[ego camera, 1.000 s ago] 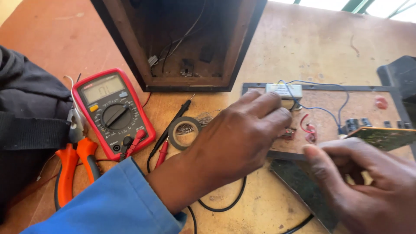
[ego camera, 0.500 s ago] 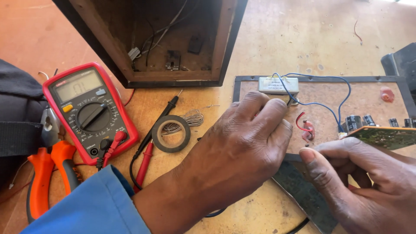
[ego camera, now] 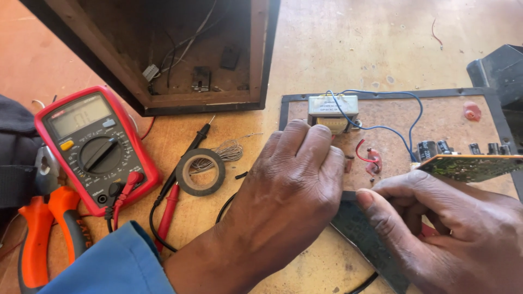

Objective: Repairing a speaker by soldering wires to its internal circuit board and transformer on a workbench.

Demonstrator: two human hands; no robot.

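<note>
My left hand (ego camera: 289,190) lies knuckles up on the brown panel (ego camera: 436,117), its fingers curled down just below a small grey transformer (ego camera: 332,106). The fingertips are hidden, so I cannot see whether they hold anything. My right hand (ego camera: 436,228) at the lower right pinches the near edge of a green circuit board (ego camera: 474,166). Its thumb rests on a dark board (ego camera: 357,228) that lies under both hands. Blue wires run from the transformer to black capacitors (ego camera: 433,148).
A red multimeter (ego camera: 92,147) with red and black probes (ego camera: 168,209) lies at the left, a roll of black tape (ego camera: 200,171) beside it. Orange-handled pliers (ego camera: 41,234) and a black bag (ego camera: 16,152) are at the far left. An open wooden box (ego camera: 180,54) stands behind.
The view has drifted, so everything sits a little further left in the picture. Both hands keep their places on the panel and the boards.
</note>
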